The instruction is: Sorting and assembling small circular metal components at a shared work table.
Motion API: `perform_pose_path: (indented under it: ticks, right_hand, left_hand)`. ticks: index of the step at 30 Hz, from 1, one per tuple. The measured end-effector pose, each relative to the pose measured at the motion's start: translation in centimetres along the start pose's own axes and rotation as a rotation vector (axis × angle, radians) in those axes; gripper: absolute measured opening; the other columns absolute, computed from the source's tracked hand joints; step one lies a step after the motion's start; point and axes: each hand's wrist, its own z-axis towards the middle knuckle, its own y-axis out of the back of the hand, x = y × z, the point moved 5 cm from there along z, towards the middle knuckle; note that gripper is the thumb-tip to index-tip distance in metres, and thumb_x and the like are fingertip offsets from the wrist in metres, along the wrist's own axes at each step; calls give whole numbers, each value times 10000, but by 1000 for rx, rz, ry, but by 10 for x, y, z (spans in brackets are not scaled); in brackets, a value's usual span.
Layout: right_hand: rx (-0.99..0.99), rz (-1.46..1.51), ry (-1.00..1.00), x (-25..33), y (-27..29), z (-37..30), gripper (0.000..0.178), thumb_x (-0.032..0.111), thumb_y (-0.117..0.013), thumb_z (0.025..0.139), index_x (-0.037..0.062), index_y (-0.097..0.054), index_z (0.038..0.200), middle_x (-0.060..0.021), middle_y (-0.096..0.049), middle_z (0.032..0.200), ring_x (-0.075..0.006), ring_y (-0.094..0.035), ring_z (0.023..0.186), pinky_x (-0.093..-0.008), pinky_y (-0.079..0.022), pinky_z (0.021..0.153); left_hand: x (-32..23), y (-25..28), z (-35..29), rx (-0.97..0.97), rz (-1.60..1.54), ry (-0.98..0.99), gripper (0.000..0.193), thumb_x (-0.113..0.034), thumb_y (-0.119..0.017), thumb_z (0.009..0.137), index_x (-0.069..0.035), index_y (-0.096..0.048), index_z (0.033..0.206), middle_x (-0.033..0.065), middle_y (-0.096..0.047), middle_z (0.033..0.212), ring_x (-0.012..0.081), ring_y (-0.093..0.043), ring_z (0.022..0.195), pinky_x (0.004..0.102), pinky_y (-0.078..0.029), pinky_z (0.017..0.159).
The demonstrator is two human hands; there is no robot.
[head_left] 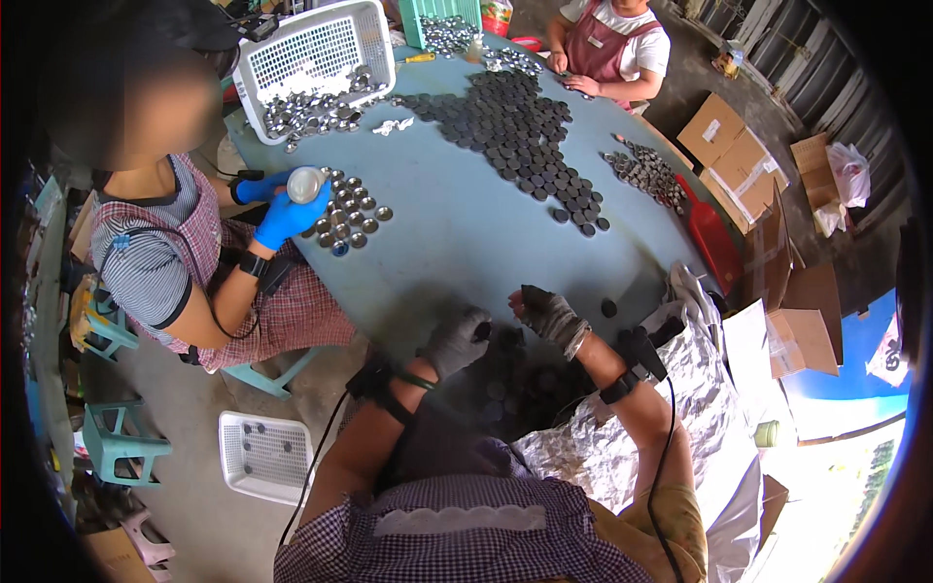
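Note:
At the table's near edge, my left hand (pixel 459 346) in a grey work glove is closed, with a small black round disc (pixel 481 331) at its fingertips. My right hand (pixel 552 321), also gloved, is a short way to its right with its fingers curled in. A dark patch shows at those fingers; whether it is a disc or stained glove, I cannot tell. Below and between both hands lies a heap of black discs (pixel 520 381), partly in shadow. One loose disc (pixel 609 308) rests right of my right hand. Farther off, a broad spread of black discs (pixel 515 126) covers the table.
A co-worker at left in blue gloves (pixel 292 209) holds a round silvery piece beside several metal caps (pixel 350 214). Another person (pixel 612 49) works at the far side. A white basket (pixel 321 49) of metal parts, a red scoop (pixel 712 238) and a silvery sheet (pixel 671 418) surround the table.

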Motion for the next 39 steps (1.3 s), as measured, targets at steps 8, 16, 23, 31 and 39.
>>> perform_pose_path:
  ticks: [8,16,23,31,39]
  right_hand:
    - [190,399,-218,31,-52,10,537,26,-544,833,50,-402,1350,-88,-536,1273,-124,-606,680,-258,-500,568]
    - [301,295,-195,60,-82,26,509,34,-544,859,52,-404,1348,-94,-575,1177,-138,-631,690,-274,-510,575]
    - [285,561,-383,14,-86,50,389,100,-567,871,52,-480,1248,-50,-625,939,-189,-641,724,-342,-527,576]
    - [393,170,-141,46,-125,108,188,156,-620,830,26,-612,965,-58,-641,828,-165,-611,736,-279,-505,670]
    - [24,-379,221,84,-131,237,187,107,-671,810,30,-600,965,-82,-610,866,-197,-609,804,-327,-494,689]
  left_hand:
    - [-5,48,-39,-389,-589,167,395,59,-719,706,15,-584,1074,16,-558,926,97,-539,863,263,-502,772]
    - [8,74,-51,-467,-503,158,402,27,-750,693,7,-608,1068,35,-589,972,126,-559,880,277,-493,814]
    - [20,84,-43,-480,-504,169,380,1,-741,716,16,-603,1070,51,-597,985,143,-576,905,290,-497,821]
    - [60,95,-39,-606,-276,124,377,-31,-723,730,19,-587,1078,106,-601,1013,208,-584,960,323,-482,850]
    - [70,109,-45,-703,125,98,344,-49,-705,749,-21,-588,1071,126,-606,992,264,-591,924,359,-493,823]
